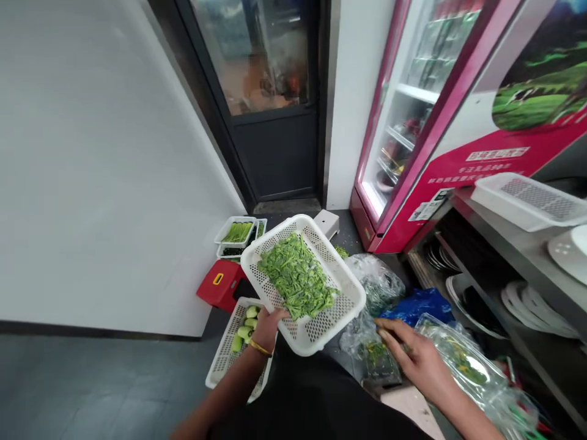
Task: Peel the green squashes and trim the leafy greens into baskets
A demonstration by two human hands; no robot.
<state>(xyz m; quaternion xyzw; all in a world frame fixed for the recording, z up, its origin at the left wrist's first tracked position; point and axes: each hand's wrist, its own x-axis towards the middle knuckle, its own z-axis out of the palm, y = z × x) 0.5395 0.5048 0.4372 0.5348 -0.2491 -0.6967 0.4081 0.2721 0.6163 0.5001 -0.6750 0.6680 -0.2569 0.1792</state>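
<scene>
Gripping a white perforated basket (312, 330) of leafy greens (297, 275) — left hand (268, 327) clamped on its rim, right hand (413, 354) spread open.

Dark floor (92, 385) with white baskets (236, 235), red stool (220, 284), plastic bags (378, 281).

The basket (306, 330) was white with a perforated grid, its greens (297, 276) bright green. A red stool (219, 285) stood by a magenta fridge (463, 165). The bag (415, 304) was blue, the bracelet (260, 348) gold, the floor (92, 391) grey.
</scene>
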